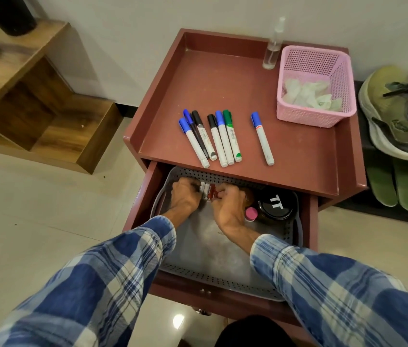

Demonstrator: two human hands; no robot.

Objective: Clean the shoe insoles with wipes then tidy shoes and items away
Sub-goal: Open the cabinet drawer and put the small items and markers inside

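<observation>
Both my hands reach into the grey perforated tray (223,279) inside the open drawer of the maroon side table (223,78). My left hand (184,196) and my right hand (228,204) curl around a small bundle of white and red markers (208,192) at the tray's far end. Several whiteboard markers (213,137) lie on the tabletop, with one blue-capped marker (262,139) apart to the right. A pink basket (315,116) at the back right holds crumpled white wipes (308,95). Green shoes (396,111) and green insoles (396,186) lie on the dark rack at right.
A clear spray bottle (273,46) stands beside the pink basket. In the tray sit a black round tin (277,204) and a pink-capped small bottle (251,214). A wooden shelf unit (35,103) stands to the left on the tiled floor.
</observation>
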